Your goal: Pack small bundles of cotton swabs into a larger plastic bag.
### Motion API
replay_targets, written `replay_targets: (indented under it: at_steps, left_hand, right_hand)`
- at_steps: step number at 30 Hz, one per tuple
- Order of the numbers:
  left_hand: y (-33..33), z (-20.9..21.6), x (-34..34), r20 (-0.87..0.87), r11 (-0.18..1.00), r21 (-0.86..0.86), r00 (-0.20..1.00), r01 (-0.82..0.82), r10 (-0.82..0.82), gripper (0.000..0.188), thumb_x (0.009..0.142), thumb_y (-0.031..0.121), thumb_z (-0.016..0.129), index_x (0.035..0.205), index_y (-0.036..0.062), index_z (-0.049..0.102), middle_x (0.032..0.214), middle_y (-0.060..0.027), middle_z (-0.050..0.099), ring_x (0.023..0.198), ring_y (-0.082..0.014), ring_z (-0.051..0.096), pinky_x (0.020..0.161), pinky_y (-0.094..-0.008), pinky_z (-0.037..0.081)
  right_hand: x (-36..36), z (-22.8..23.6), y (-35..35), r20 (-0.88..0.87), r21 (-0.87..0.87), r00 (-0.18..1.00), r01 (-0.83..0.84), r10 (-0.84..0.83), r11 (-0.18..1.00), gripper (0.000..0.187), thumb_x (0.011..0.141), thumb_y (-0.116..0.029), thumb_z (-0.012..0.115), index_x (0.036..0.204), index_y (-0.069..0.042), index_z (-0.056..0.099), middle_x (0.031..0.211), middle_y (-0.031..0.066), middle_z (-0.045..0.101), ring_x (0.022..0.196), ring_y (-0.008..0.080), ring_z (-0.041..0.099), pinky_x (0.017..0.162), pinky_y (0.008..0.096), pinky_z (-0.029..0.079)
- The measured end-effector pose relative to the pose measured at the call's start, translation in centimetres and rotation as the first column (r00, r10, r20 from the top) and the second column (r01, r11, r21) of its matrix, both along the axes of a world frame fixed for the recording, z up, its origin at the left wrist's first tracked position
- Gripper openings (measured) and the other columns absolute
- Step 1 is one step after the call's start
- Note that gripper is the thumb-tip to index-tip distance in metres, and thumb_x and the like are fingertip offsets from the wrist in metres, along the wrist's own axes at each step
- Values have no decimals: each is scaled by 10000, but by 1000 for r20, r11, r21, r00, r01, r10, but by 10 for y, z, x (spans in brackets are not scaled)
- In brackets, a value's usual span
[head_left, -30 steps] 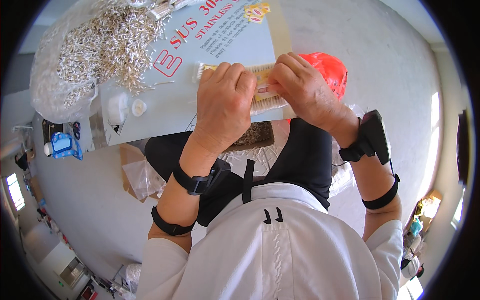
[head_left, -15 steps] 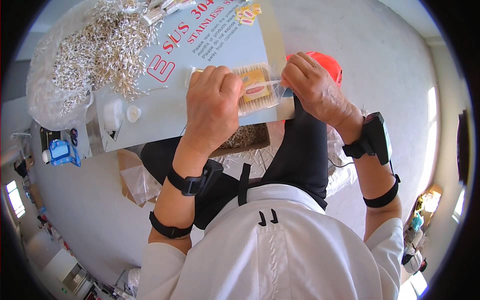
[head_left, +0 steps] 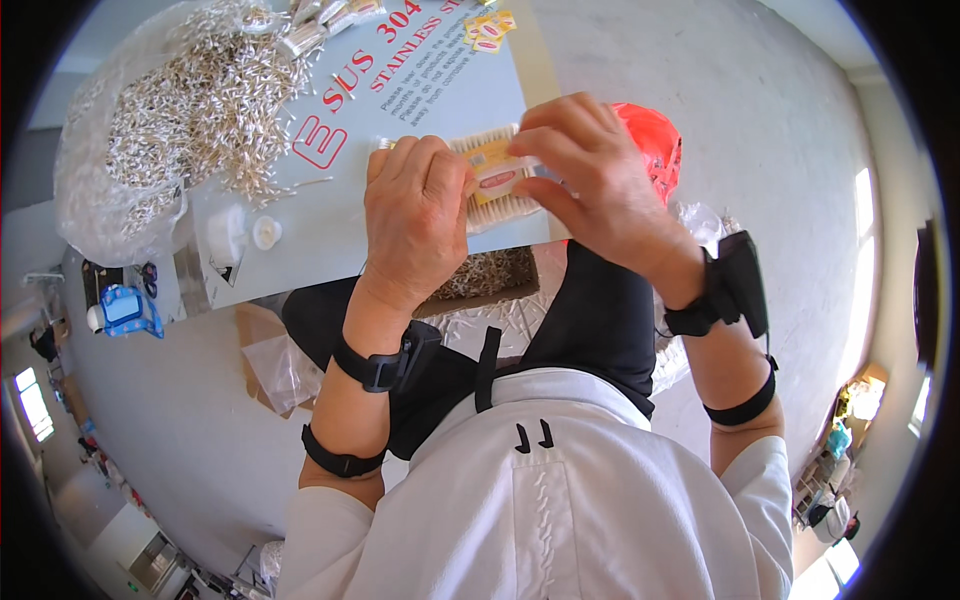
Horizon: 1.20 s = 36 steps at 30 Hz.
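Note:
A flat clear packet of cotton swabs (head_left: pixel 490 212) with a yellow and white card inside lies at the table's near right edge. My left hand (head_left: pixel 415 205) is closed on its left end, fingers curled and thumb side against the card. Over the right end is my right hand (head_left: pixel 590 165), thumb and fingers apart, fingertips close to the packet. Whether they touch it is hard to tell. Part of the packet is hidden behind my left hand.
A big clear bag (head_left: pixel 150 150) spills loose cotton swabs over the table (head_left: pixel 370 195). Small yellow cards (head_left: pixel 489 32) and filled packets (head_left: pixel 320 30) lie at the back. A round white lid (head_left: pixel 266 234) sits near left. A red bag (head_left: pixel 652 150) hangs right; a box of swabs (head_left: pixel 490 278) stands below.
My right hand has let go of the clear film at the packet's right end, moved left over the packet and spread its fingers. My left hand keeps its grip.

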<state>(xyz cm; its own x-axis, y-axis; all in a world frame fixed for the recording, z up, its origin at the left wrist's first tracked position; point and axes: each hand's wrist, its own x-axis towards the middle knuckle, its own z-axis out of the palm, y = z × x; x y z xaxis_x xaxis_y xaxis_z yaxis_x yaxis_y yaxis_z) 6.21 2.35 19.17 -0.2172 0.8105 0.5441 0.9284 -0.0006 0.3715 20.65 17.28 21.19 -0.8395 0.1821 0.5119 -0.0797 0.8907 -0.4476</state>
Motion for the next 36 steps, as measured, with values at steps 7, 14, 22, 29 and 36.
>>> replay_targets:
  at_steps: [7,14,22,29,36]
  left_hand:
    - [-2,8,-5,2,998,-7,998,64,-64,166,744,-43,652,852,31,550,814,-96,535,792,-298,537,727,-414,404]
    - [3,17,-13,-21,989,-73,991,128,-130,184,680,-57,633,786,23,505,760,-119,512,733,-318,531,670,-425,452]
    - [-32,12,-37,57,994,-56,995,89,-86,190,664,-47,639,780,22,506,737,-104,530,747,-314,559,651,-408,475]
    - [-73,9,-55,239,998,-57,971,19,-4,221,658,-104,607,792,29,493,736,-103,501,695,-301,523,599,-390,443]
    - [-93,31,-62,250,982,-85,951,-168,184,281,671,-65,652,940,5,614,936,-128,591,832,-280,601,761,-340,514]
  right_hand:
    - [-26,-15,-13,71,120,997,-47,38,992,128,757,-82,652,842,-50,562,851,94,547,859,275,528,774,388,437]
    - [-20,-21,-12,77,81,996,-56,50,995,181,766,-56,662,875,-37,518,894,120,523,882,316,514,808,414,451]
    - [-18,-22,-12,70,21,997,-36,35,999,191,795,-51,677,856,-43,497,873,119,513,876,323,511,811,431,450]
    - [-20,-19,-15,68,28,997,-48,46,998,193,802,-43,676,865,-33,494,875,122,515,858,327,506,809,438,452]
    - [-14,-18,-11,87,35,996,-18,15,999,202,800,-43,686,882,-24,503,894,126,528,876,337,511,787,441,459]
